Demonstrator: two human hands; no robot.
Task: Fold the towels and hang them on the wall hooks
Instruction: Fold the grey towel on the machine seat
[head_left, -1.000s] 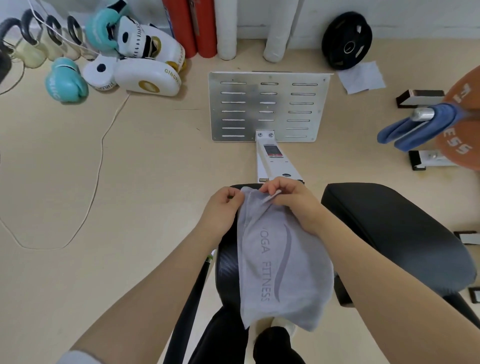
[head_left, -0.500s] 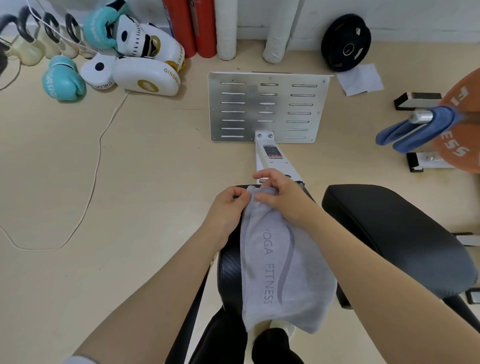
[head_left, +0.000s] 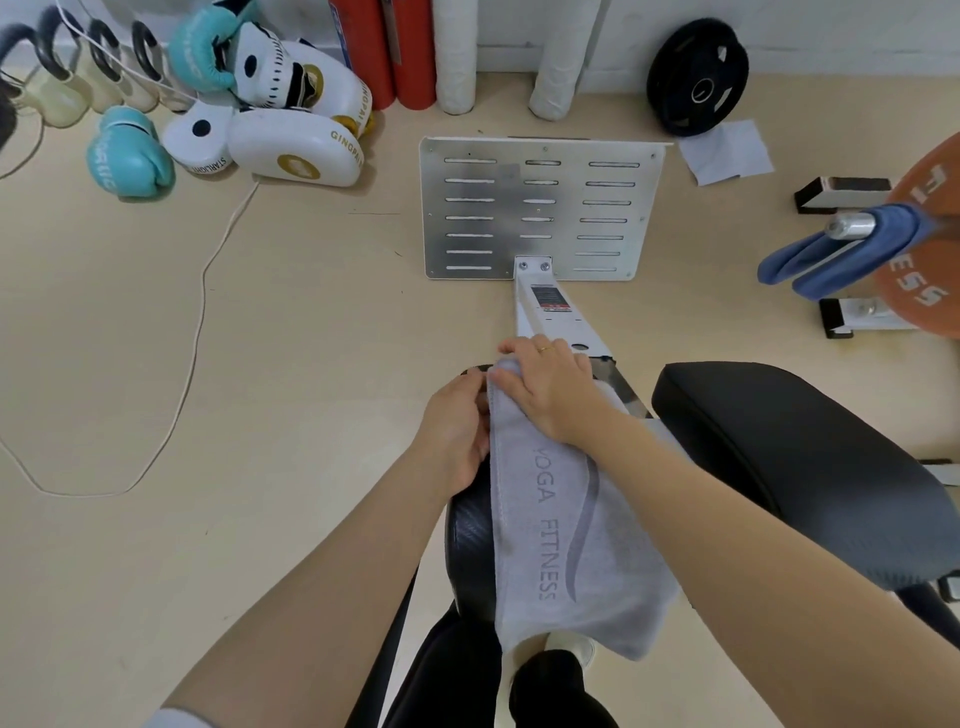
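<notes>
Pale beige floor (head_left: 311, 364), white wall (head_left: 831, 31) along the far edge. Slotted metal plate (head_left: 540, 208) lies flat mid-floor. Black weight disc (head_left: 696, 78) leans on the wall; red rolls (head_left: 395, 52) and white rolls (head_left: 454, 57) stand beside it. Boxing gloves (head_left: 130, 153) far left (teal). Black padded seat (head_left: 779, 467) right.

The towel (head_left: 571, 530) is light grey, with darker grey letters "YOGA FITNESS" and a grey curved stripe beside them. Under the towel, the pad (head_left: 467, 545) is black with a fine woven pattern. To the right of the towel, the seat (head_left: 789, 467) is plain black. Beyond the towel, the metal plate (head_left: 540, 208) is silver with rows of slots. Left of this plate lie white boxing pads (head_left: 296, 150) with gold print and teal gloves (head_left: 127, 153). Right of the plate, a blue towel (head_left: 831, 254) hangs before an orange disc (head_left: 930, 244) with white letters. The floor (head_left: 260, 364) is beige.
</notes>
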